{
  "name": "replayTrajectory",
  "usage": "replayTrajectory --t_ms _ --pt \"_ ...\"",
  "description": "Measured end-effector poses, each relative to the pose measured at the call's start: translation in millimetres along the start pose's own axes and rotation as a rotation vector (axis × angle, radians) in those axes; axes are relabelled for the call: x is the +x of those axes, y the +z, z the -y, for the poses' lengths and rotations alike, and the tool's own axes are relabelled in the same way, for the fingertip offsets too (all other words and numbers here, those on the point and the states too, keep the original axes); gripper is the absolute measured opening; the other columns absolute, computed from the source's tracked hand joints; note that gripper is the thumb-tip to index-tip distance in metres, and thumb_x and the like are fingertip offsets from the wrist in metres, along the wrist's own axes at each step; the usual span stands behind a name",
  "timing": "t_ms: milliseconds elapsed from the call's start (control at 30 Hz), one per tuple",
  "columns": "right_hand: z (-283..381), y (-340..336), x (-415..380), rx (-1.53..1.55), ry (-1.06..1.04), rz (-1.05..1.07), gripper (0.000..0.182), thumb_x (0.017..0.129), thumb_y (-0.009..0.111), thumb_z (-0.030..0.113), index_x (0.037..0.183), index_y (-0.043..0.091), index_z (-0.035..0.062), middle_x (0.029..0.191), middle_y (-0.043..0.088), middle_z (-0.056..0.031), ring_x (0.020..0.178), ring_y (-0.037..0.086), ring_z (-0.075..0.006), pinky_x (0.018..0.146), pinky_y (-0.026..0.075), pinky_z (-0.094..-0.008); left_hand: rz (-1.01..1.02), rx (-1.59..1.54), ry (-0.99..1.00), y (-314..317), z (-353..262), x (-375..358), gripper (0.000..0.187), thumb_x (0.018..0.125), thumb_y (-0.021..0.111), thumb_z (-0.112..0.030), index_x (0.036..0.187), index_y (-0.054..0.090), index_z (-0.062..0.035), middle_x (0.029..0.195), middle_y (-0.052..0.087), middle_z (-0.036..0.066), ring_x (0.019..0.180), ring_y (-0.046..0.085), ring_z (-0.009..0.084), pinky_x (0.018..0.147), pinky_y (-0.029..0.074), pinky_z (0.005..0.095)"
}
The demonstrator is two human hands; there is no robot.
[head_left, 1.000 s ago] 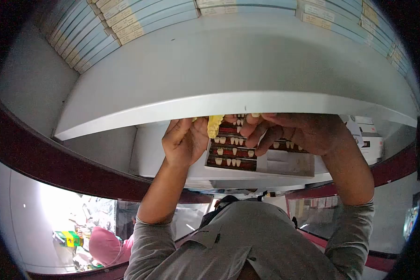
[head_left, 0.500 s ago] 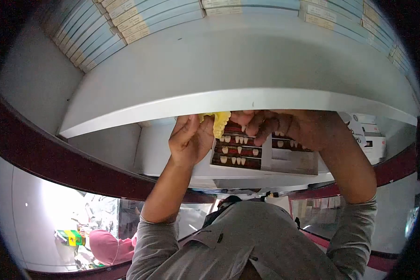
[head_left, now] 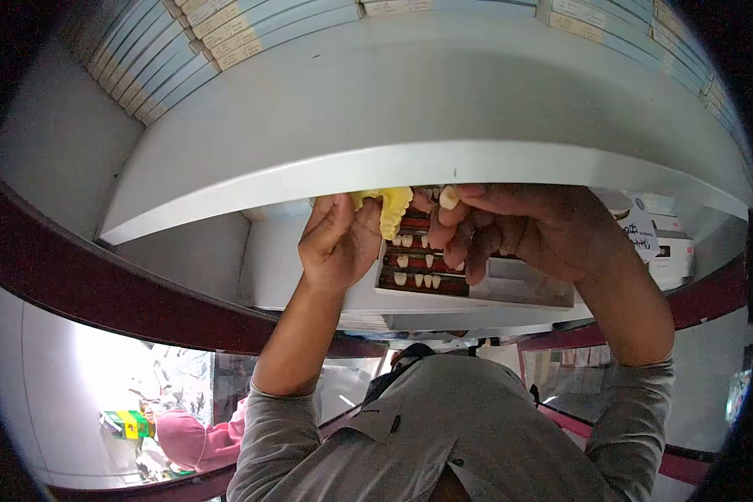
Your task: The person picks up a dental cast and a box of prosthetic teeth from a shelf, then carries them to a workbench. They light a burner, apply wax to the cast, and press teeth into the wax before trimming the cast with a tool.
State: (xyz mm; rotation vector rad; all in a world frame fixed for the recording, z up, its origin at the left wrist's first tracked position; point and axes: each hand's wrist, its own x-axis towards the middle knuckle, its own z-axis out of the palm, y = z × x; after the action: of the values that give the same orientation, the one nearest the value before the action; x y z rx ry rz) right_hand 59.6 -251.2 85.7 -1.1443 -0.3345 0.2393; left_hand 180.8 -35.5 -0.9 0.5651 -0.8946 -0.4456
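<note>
Head view, looking down past a grey shirt (head_left: 494,418) — both hands are tucked in under the edge of a white shelf (head_left: 351,163), so the far side of each one is partly cut off. Left hand (head_left: 333,243) has hold of a yellow cast (head_left: 396,213), basically a curved piece with a bumpy row of tooth shapes, sticking out to the right of the palm. Can't tell exactly how the hidden fingers grip it. Right hand (head_left: 535,230) is in a narrow pinch on one little cream tooth (head_left: 449,197), thumb and forefinger, just right of the cast and apart from it, other fingers curled.

Below them sits an open tray (head_left: 527,291) with dark red strips (head_left: 418,284) carrying rows of small teeth. Right hand covers a good chunk of its far right part. Further right there's a white box (head_left: 671,247). Pale blue boxes (head_left: 284,29) are stacked on the shelf — far off to the left and near, somebody in a pink garment (head_left: 184,439).
</note>
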Motion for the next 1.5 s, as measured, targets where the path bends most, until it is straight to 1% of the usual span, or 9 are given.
replayTrajectory --t_ms 333,500,600,667,733,900,1200,1400,1500 --pt "-11 -22 -2 0.081 -0.206 -0.012 0.031 0.1 0.056 0.02 0.109 0.062 -0.0085 0.1 0.07 -0.0242 0.088 0.074 -0.0295 0.08 0.065 -0.0382 0.029 0.027 -0.026 -4 -1 1 0.05 0.106 0.038 -0.03 0.144 0.042 0.0025 0.142 0.051 0.019 0.132 0.05 0.031 0.112 0.038 0.0449" --pt "-6 -20 -5 -0.437 0.058 -0.343 0.04 0.094 0.065 0.035 0.109 0.07 -0.0018 0.097 0.074 -0.0181 0.093 0.074 -0.0262 0.083 0.06 -0.0343 0.253 0.091 -0.078 0 -6 13 0.045 0.107 0.036 -0.023 0.145 0.043 -0.0005 0.144 0.052 0.015 0.133 0.05 0.0285 0.112 0.037 0.0444" --pt "-6 -22 -2 -0.695 -0.04 -0.262 0.046 0.093 0.066 0.044 0.111 0.071 0.0027 0.093 0.075 -0.0149 0.087 0.074 -0.023 0.079 0.058 -0.0347 0.198 0.13 -0.082 -5 -3 6 0.044 0.107 0.036 -0.022 0.145 0.044 -0.0002 0.143 0.052 0.015 0.13 0.052 0.0291 0.11 0.039 0.0451" --pt "-8 -17 -1 -0.849 -0.091 -0.275 0.047 0.094 0.064 0.047 0.111 0.071 0.0038 0.092 0.075 -0.0147 0.084 0.074 -0.0236 0.078 0.057 -0.0357 -0.118 0.132 -0.052 -3 1 -2 0.056 0.106 0.039 -0.038 0.14 0.043 0.0063 0.132 0.056 0.026 0.121 0.057 0.0355 0.107 0.042 0.0442" --pt "-8 -9 2 -1.0 -0.142 -0.291 0.048 0.095 0.061 0.049 0.11 0.071 0.0049 0.091 0.075 -0.0145 0.081 0.074 -0.0241 0.076 0.057 -0.0368 -0.034 0.033 -0.017 -1 4 1 0.056 0.106 0.037 -0.038 0.141 0.043 0.0059 0.135 0.054 0.025 0.124 0.056 0.0341 0.109 0.041 0.0439" --pt "-12 1 18 -1.437 -0.632 -0.166 0.028 0.1 0.058 0.028 0.11 0.071 0.0058 0.093 0.072 -0.0183 0.083 0.071 -0.0327 0.078 0.056 -0.0421 0.091 -0.042 -0.004 6 2 4 0.057 0.108 0.033 -0.038 0.144 0.04 0.0047 0.142 0.051 0.02 0.134 0.049 0.03 0.114 0.037 0.0428" --pt "-21 13 47 -1.518 -0.77 0.001 0.026 0.098 0.063 0.018 0.119 0.066 0.0031 0.097 0.072 -0.0151 0.084 0.071 -0.0234 0.076 0.058 -0.0354 0.156 0.055 -0.032 -2 2 3 0.05 0.111 0.024 -0.032 0.147 0.037 0.0001 0.145 0.048 0.015 0.133 0.048 0.0233 0.112 0.038 0.0374" --pt "-25 15 49 -1.693 -0.785 -0.037 0.029 0.095 0.066 0.016 0.121 0.065 0.0039 0.097 0.072 -0.0152 0.085 0.071 -0.0249 0.077 0.058 -0.0372 -0.123 0.023 -0.075 2 2 3 0.048 0.11 0.029 -0.033 0.143 0.043 -0.0004 0.136 0.055 0.013 0.129 0.051 0.02 0.109 0.04 0.0326" --pt "-26 12 53 -1.721 -0.833 -0.072 0.03 0.094 0.067 0.016 0.121 0.065 0.0046 0.098 0.071 -0.0152 0.083 0.071 -0.0254 0.075 0.058 -0.0375 -0.059 0.057 -0.133 -6 1 2 0.059 0.108 0.027 -0.044 0.149 0.037 -0.0036 0.149 0.045 0.019 0.136 0.047 0.0332 0.112 0.038 0.0482"
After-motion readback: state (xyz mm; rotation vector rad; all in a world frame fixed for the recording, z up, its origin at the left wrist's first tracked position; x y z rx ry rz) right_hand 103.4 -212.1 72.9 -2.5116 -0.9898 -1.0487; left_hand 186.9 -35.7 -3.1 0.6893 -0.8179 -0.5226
